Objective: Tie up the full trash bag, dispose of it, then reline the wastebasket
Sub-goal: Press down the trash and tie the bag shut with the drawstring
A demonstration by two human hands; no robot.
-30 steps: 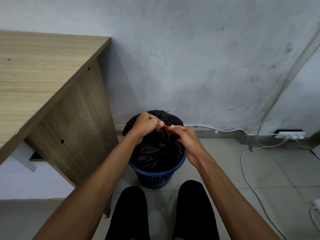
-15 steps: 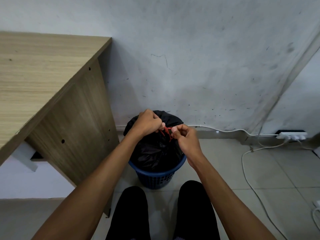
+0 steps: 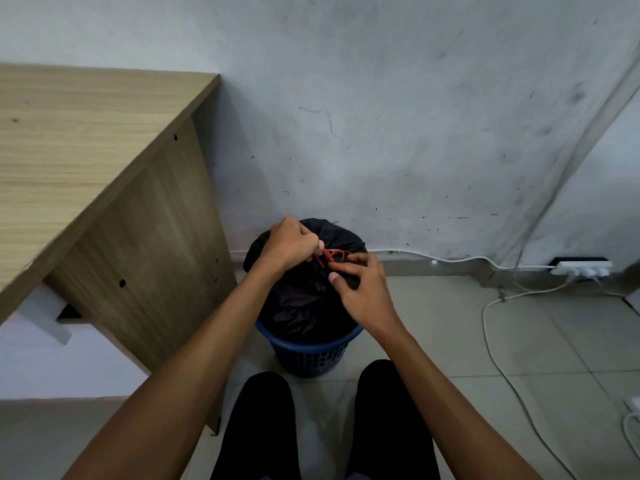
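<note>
A bulging black trash bag (image 3: 304,306) sits in a blue latticed wastebasket (image 3: 311,355) on the floor against the wall. A red drawstring (image 3: 330,256) loops out at the bag's gathered top. My left hand (image 3: 289,245) is closed around the bag's neck and one end of the string. My right hand (image 3: 363,289) is just right of it, fingers pinching the other part of the string against the bag. The knot itself is hidden between my fingers.
A wooden desk (image 3: 86,174) stands close on the left, its side panel nearly touching the basket. A white power strip (image 3: 578,268) lies by the wall at right, and white cables (image 3: 491,341) trail over the tiled floor. My black-trousered knees (image 3: 263,410) are below the basket.
My right hand has dropped slightly and turned, its fingers now spread over the bag top beside the red string. My left hand stays clenched at the bag's neck.
</note>
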